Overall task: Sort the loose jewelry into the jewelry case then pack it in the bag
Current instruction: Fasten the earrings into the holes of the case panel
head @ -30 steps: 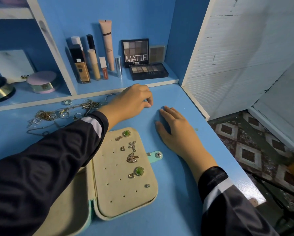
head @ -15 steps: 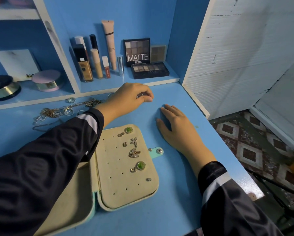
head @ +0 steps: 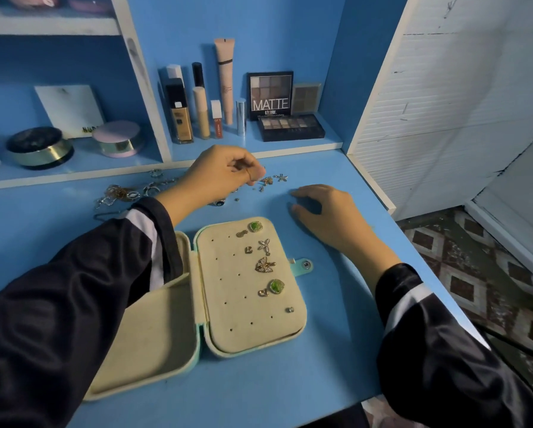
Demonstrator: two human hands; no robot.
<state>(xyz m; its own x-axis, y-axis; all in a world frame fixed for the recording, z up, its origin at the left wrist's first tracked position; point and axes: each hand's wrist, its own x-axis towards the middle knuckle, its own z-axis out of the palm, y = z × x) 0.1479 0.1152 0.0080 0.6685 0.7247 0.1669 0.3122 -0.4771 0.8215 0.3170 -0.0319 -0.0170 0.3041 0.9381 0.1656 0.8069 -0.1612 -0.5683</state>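
Head view: left hand curled above loose earrings, right hand palm-down.

Reads MATTE in white letters on the upright eyeshadow palette. Shows NU on the white box, the rest hidden behind the pink compact.

Jewelry case lying open flat on blue desk, cream lining, mint edge, snap tab at right. Pinned earrings in right panel. Beyond case, loose earrings scattered; tangled chains and rings farther left.
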